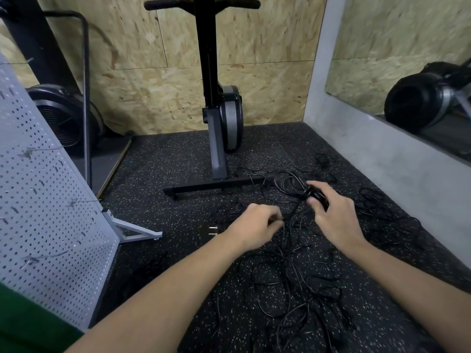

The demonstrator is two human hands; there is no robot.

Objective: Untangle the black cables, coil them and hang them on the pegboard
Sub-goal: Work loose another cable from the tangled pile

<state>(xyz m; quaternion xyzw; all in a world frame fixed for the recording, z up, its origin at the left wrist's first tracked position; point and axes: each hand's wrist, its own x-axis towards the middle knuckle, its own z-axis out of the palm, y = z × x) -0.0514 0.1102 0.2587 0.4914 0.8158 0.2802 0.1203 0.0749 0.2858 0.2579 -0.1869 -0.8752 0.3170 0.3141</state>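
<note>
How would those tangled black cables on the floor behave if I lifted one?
Probably floppy: the black cables lie in loose, curling loops on the floor. Likely to snag, since strands cross everywhere. Seemingly light: the right hand alone holds a bunch.

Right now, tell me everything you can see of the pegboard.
The pegboard is a pale grey perforated panel, metal by its look, standing at the left edge of view. Rows of round holes and short slots cover it; a few wire hooks stick out. A grey angled foot braces it on the speckled black floor.
</note>
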